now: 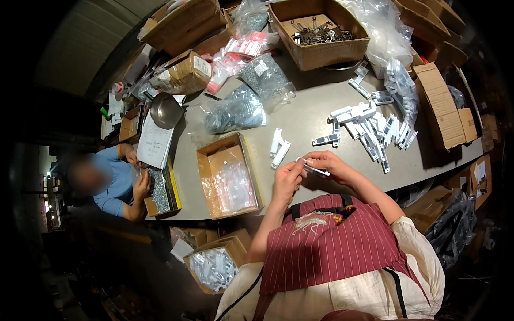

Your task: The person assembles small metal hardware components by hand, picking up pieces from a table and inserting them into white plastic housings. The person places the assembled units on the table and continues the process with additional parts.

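Close to the table's front edge, my left hand point(289, 178) and my right hand point(327, 165) meet around a small white plastic part point(317, 170). Fingers of both hands are closed on it, and its far end is partly covered by them. Two similar white parts point(278, 148) lie on the table just beyond my left hand. To the right of my hands spreads a loose pile of white and dark slotted parts point(369, 125), with one piece point(325, 139) lying nearest to my right hand.
An open carton of clear packets point(204, 170) stands left of my hands. Bags of small metal pieces point(235, 113) lie behind it. A carton of metal parts point(321, 56) is at the back. At left, a co-worker in blue point(115, 176) reaches into a box of small pieces point(159, 192).
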Demonstrator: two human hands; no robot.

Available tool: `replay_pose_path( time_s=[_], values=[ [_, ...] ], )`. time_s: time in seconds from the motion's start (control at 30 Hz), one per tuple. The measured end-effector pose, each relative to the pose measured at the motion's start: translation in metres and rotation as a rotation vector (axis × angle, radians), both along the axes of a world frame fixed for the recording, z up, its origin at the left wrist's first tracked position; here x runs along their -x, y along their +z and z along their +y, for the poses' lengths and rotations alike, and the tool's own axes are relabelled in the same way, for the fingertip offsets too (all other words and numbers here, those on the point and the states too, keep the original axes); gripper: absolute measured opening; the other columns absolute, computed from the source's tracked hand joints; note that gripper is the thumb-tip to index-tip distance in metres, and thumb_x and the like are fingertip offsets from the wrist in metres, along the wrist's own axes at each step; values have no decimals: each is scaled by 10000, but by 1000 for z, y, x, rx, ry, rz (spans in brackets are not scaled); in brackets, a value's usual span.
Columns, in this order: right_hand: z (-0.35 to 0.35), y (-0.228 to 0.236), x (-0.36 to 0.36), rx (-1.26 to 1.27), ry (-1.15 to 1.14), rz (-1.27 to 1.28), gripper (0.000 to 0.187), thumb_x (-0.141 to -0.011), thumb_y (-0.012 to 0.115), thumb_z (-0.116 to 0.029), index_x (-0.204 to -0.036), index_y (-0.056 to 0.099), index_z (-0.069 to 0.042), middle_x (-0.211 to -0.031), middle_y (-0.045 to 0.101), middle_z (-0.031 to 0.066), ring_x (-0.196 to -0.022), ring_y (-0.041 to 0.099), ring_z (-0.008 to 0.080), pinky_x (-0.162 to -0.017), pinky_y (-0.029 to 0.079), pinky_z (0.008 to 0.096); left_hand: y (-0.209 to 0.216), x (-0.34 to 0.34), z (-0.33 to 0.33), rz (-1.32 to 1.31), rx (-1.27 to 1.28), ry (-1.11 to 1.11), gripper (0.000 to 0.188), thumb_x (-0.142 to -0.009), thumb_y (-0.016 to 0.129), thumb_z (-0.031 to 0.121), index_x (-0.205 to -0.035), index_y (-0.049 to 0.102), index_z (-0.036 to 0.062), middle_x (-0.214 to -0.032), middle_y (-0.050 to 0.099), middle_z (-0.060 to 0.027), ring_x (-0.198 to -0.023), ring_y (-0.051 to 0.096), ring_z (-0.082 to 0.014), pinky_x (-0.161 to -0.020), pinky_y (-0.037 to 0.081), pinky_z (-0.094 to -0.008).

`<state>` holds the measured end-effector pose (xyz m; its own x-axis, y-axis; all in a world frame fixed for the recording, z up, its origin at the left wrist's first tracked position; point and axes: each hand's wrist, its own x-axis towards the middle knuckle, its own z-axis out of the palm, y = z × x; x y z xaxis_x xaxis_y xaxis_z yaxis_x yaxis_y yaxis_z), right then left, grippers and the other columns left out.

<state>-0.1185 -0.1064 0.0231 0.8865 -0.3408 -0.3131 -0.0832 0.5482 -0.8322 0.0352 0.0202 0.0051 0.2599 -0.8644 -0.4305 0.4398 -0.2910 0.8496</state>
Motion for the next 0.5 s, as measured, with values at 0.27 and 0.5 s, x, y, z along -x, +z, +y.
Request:
replay_pose_path(
  time_s=[0.27, 0.5],
  values=[
    [-2, 8, 1, -12, -141, 142, 326, -988, 636, -299, -1150, 682, -19, -939, 676, 2, -859, 600, 71, -766, 466, 233, 21, -12, 18, -84, -65, -96, 475, -1058, 526, 389, -898, 727, -11, -496, 360, 87, -413, 282, -20, -410, 197, -223],
    [5, 6, -4, 79, -66, 97, 369, -1003, 617, -308, -1236, 639, -23, -1005, 684, 5, -898, 600, 68, -795, 462, 231, 23, -33, 71, -225, -144, -144, 331, -1054, 556, 332, -1028, 707, 38, -647, 421, 79, -557, 340, -12, -486, 236, -200]
  ],
)
